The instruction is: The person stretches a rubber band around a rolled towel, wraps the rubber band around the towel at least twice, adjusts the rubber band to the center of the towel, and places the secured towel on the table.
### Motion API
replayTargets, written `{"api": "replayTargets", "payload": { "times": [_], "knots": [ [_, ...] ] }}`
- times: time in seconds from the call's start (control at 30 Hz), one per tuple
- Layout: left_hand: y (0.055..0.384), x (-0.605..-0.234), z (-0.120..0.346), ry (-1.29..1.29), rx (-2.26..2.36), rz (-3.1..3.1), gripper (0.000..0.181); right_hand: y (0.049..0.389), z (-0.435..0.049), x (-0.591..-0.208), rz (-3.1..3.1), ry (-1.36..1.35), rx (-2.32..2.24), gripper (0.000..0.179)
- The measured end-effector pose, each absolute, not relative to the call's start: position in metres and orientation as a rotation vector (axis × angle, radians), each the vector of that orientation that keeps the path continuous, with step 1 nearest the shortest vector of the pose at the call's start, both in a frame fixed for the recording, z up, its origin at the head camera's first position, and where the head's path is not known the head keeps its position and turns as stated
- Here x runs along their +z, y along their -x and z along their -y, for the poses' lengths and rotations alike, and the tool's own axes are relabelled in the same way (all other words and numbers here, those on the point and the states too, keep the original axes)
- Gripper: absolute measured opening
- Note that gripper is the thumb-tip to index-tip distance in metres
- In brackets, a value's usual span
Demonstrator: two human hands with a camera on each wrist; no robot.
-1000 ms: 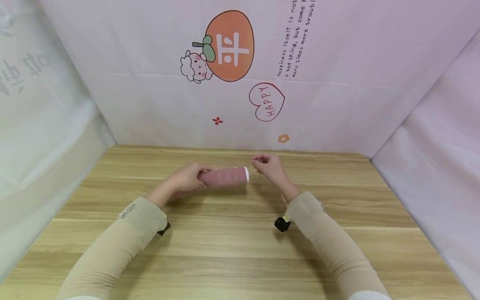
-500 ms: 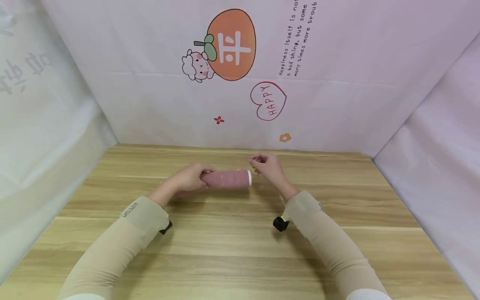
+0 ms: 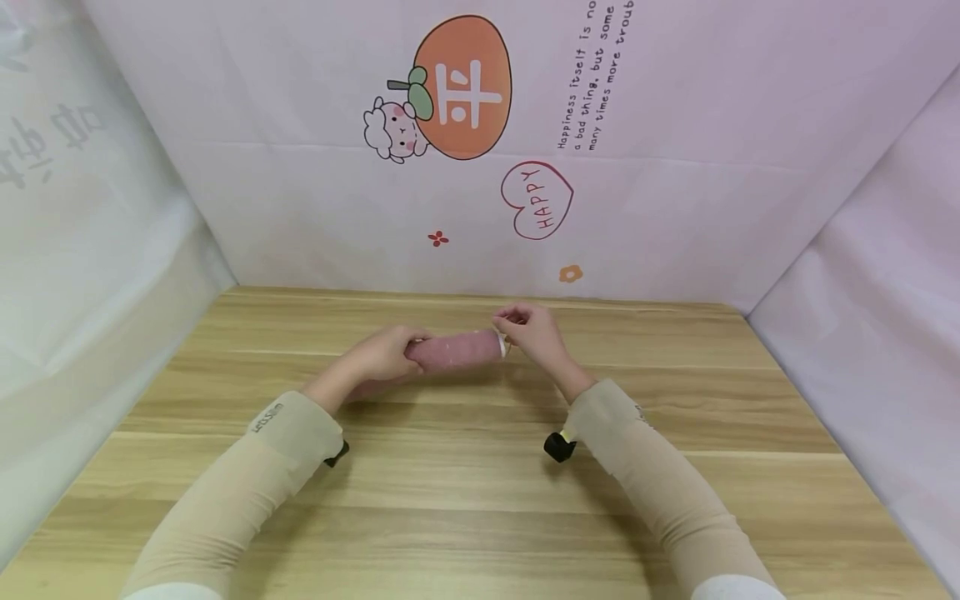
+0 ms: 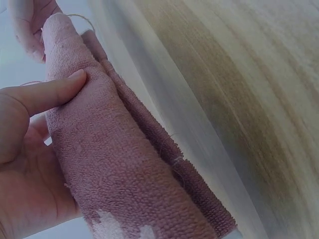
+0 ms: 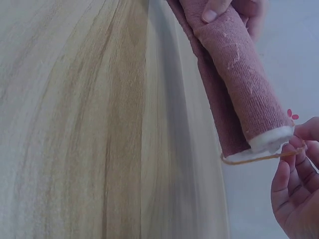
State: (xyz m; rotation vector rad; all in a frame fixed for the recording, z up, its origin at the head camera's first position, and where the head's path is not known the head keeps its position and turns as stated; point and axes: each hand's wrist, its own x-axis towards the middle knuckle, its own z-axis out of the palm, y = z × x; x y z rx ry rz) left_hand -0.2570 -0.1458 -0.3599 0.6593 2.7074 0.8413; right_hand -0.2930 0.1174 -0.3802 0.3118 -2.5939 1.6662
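Observation:
A dusty-pink terry towel point(image 3: 457, 352), rolled up with a white end edge, is held above the table by my left hand point(image 3: 384, 352). In the left wrist view, the left thumb point(image 4: 67, 91) presses across the roll while the fingers go behind it. A looser flap of the towel runs alongside the roll. My right hand point(image 3: 534, 332) is at the white end and pinches a thin yellow-brown rubber band point(image 5: 254, 160). The right wrist view shows the band stretched from those fingers across the towel's end, hooked at the flap's corner.
The wood-grain table point(image 3: 450, 492) spreads beneath both arms. A printed white cloth point(image 3: 660, 217) hangs upright behind it, with more white cloth at both sides. A small black device point(image 3: 559, 447) hangs below the right cuff.
The towel's white end and the right hand have come together, the hand edging left. The towel's right end dipped slightly, then rose. The band now lies at that end.

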Motion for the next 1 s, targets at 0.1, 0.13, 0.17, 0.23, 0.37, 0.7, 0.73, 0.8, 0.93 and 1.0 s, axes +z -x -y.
{"api": "replayTargets", "payload": {
  "times": [0.1, 0.13, 0.17, 0.23, 0.37, 0.7, 0.73, 0.8, 0.93, 1.0],
  "knots": [
    [0.257, -0.360, 0.145, -0.630, 0.862, -2.706, 0.047, 0.292, -0.117, -0.379, 2.590, -0.323, 1.645, 0.017],
    [0.257, -0.360, 0.144, -0.626, 0.864, -2.707, 0.047, 0.292, -0.117, -0.379, 2.589, -0.326, 1.642, 0.016],
    [0.258, -0.360, 0.144, -0.623, 0.863, -2.709, 0.047, 0.291, -0.117, -0.378, 2.588, -0.332, 1.637, 0.016],
    [0.258, -0.360, 0.143, -0.614, 0.860, -2.712, 0.047, 0.292, -0.117, -0.379, 2.587, -0.347, 1.623, 0.016],
    [0.259, -0.360, 0.142, -0.596, 0.852, -2.717, 0.046, 0.291, -0.117, -0.381, 2.565, -0.388, 1.615, 0.013],
    [0.260, -0.360, 0.142, -0.579, 0.840, -2.731, 0.047, 0.286, -0.118, -0.383, 2.525, -0.435, 1.694, 0.011],
    [0.260, -0.360, 0.142, -0.578, 0.840, -2.733, 0.048, 0.286, -0.118, -0.383, 2.525, -0.436, 1.698, 0.012],
    [0.260, -0.360, 0.143, -0.578, 0.838, -2.736, 0.048, 0.285, -0.117, -0.383, 2.523, -0.436, 1.716, 0.013],
    [0.260, -0.360, 0.142, -0.568, 0.825, -2.748, 0.050, 0.282, -0.115, -0.384, 2.528, -0.433, 1.740, 0.013],
    [0.260, -0.361, 0.142, -0.563, 0.822, -2.754, 0.051, 0.281, -0.114, -0.384, 2.540, -0.424, 1.736, 0.014]
  ]
}}
